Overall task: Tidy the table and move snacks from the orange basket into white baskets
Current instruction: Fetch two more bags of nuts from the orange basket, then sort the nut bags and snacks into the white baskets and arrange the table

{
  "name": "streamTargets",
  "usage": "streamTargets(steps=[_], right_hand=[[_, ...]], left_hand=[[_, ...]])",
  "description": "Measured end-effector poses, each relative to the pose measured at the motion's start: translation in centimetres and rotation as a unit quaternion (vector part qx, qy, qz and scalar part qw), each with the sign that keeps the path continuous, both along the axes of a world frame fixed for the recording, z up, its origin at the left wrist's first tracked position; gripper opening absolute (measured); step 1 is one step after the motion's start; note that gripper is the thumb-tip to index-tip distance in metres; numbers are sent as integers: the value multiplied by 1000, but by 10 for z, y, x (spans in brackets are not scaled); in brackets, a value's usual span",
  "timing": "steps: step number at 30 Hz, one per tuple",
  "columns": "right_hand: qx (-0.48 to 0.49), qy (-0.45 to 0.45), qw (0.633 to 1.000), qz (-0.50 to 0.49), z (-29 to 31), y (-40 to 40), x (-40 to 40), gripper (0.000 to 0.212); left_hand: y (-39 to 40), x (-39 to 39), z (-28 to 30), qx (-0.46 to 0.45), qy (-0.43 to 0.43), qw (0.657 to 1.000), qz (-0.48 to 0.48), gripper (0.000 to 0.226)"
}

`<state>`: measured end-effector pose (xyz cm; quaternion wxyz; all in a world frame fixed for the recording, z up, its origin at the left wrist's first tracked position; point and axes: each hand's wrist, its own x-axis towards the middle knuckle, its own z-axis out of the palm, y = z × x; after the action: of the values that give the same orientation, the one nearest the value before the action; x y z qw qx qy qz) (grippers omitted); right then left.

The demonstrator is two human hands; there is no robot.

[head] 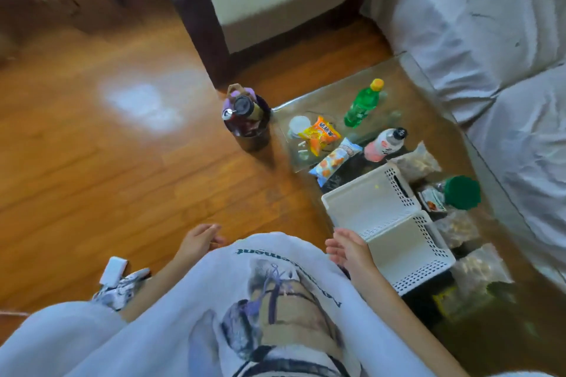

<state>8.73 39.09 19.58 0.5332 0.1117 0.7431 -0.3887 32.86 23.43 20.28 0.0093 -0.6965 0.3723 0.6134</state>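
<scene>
Now, step: the person stands by the table; no snack is picked up yet.
Left hand (200, 239): loose, holding nothing.
Right hand (347, 249): fingers relaxed, holding nothing, just beside the white baskets (395, 223).
White baskets: two, side by side, nothing seen inside.
Snacks: an orange bag (320, 135) and a blue-ended bag (335, 161) lie on the glass table (428, 107).
Orange basket: not in sight.
Next move: probably reach a snack bag and drop it in a white basket.
Writing: bag print too blurred to read.
</scene>
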Motion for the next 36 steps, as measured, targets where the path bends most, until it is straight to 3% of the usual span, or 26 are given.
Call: streamTargets(steps=[6, 8, 19, 23, 27, 29, 32, 36], right_hand=[[22, 11, 999, 23, -1, -56, 38, 25], [29, 15, 999, 41, -2, -75, 46, 26], [120, 16, 967, 225, -43, -243, 66, 19], [149, 16, 930, 336, -54, -351, 76, 11], [190, 63, 871, 449, -49, -461, 117, 19], [156, 55, 847, 505, -44, -510, 143, 21], [83, 59, 802, 589, -33, -565, 186, 5], [30, 58, 740, 669, -23, -619, 248, 14]], left_hand=[[-20, 109, -10, 46, -53, 985, 155, 20], [-27, 127, -12, 85, -63, 976, 193, 29], [-132, 145, -25, 40, 11, 955, 293, 19], [-179, 161, -25, 44, -1, 931, 361, 23], [-216, 182, -20, 49, -32, 890, 452, 27], [-229, 194, -19, 42, -36, 872, 487, 29], [-234, 211, -18, 45, -36, 832, 551, 30], [-226, 233, -19, 82, -36, 769, 633, 33]])
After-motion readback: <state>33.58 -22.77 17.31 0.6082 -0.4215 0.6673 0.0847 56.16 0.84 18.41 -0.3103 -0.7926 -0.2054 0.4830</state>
